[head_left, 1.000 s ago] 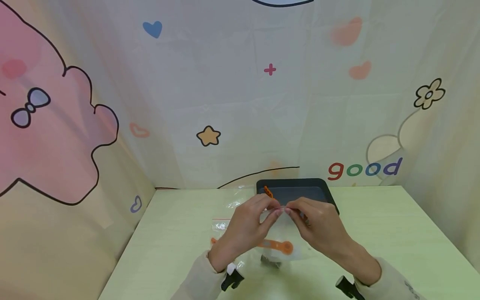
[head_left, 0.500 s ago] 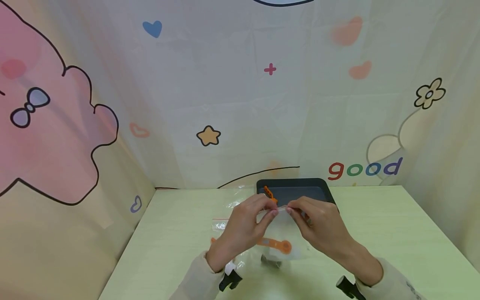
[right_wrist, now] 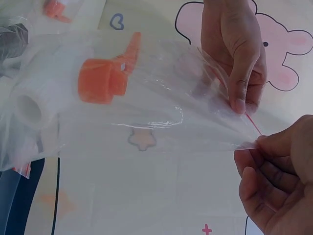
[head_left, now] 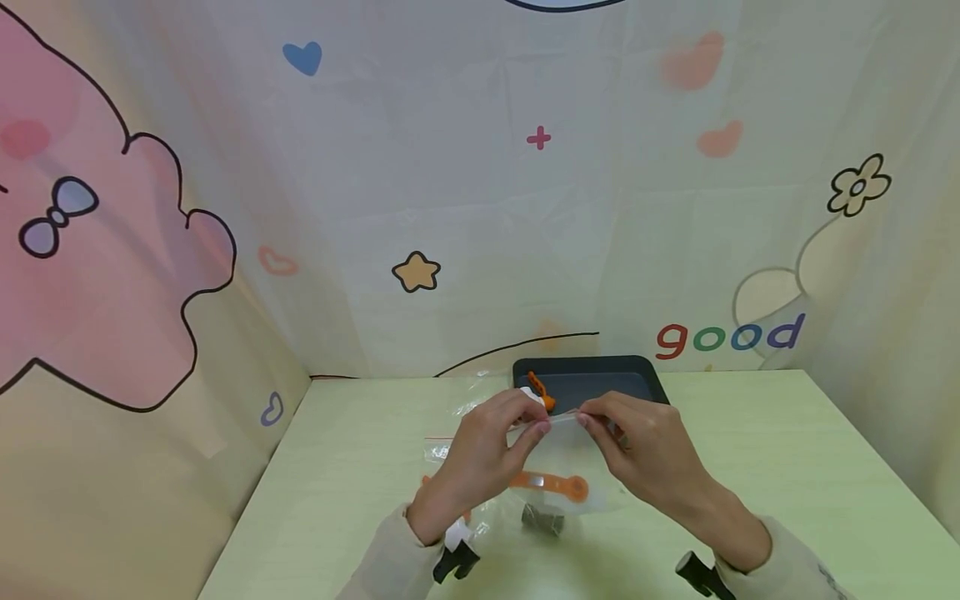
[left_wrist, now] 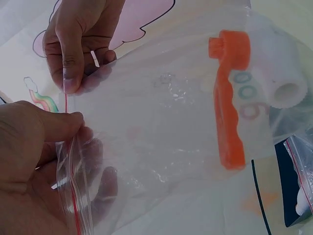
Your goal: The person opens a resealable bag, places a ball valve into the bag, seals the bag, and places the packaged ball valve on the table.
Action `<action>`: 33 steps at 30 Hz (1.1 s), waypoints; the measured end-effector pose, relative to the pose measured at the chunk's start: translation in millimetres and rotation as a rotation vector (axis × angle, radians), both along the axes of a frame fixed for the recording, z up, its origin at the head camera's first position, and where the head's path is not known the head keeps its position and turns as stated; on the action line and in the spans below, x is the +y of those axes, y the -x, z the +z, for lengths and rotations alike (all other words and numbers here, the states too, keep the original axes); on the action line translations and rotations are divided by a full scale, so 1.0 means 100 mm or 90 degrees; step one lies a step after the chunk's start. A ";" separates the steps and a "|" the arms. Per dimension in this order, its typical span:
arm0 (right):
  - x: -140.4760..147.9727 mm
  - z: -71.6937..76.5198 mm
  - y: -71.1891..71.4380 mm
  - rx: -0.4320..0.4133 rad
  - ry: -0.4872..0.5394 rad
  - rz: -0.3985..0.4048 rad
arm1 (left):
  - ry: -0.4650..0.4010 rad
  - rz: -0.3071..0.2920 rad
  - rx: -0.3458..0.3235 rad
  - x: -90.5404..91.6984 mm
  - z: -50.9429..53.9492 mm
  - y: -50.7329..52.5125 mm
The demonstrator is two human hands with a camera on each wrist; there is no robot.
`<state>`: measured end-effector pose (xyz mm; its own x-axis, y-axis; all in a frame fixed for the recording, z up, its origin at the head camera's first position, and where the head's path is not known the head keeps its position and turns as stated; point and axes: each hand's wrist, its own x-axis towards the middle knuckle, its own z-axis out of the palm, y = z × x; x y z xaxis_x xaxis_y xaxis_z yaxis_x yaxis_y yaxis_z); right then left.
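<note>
A clear zip bag [left_wrist: 151, 122] with a red line along its mouth hangs between both hands. My left hand [head_left: 483, 446] pinches the zip edge between thumb and fingers. A short way along the same edge, my right hand [head_left: 648, 442] pinches it too. Inside the bag lie an orange plastic handle with a round end [left_wrist: 229, 107] and a hollow white roll [left_wrist: 279, 68]. In the head view the orange handle shows below the hands, while the white roll is hard to make out through the plastic.
A dark tray [head_left: 592, 367] stands at the table's back, with an orange piece [head_left: 538, 387] in its left part. Another clear bag with a red line [head_left: 438, 450] lies left of the hands, partly covered by the left arm. A small grey roll [head_left: 542, 521] is nearer the front.
My left hand has slid a little leftward, so the gap between the hands along the bag's edge is wider. Both hands still pinch the bag.
</note>
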<state>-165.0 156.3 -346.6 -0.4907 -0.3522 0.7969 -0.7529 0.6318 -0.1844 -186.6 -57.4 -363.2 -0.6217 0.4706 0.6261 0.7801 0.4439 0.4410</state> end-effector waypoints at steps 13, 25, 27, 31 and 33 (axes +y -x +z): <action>0.02 -0.01 -0.01 -0.012 0.000 -0.017 | 0.008 0.016 -0.027 -0.04 -0.02 0.00; 0.02 0.00 -0.02 -0.011 0.001 -0.018 | 0.010 0.016 -0.020 -0.06 -0.02 0.02; 0.03 0.00 -0.02 -0.014 -0.001 -0.024 | 0.012 0.018 -0.030 -0.06 -0.03 0.02; 0.06 0.00 -0.02 -0.016 -0.006 -0.032 | 0.014 0.024 -0.053 -0.08 -0.03 0.02; 0.07 0.01 -0.01 -0.015 -0.006 -0.034 | 0.014 0.026 -0.060 -0.08 -0.04 0.03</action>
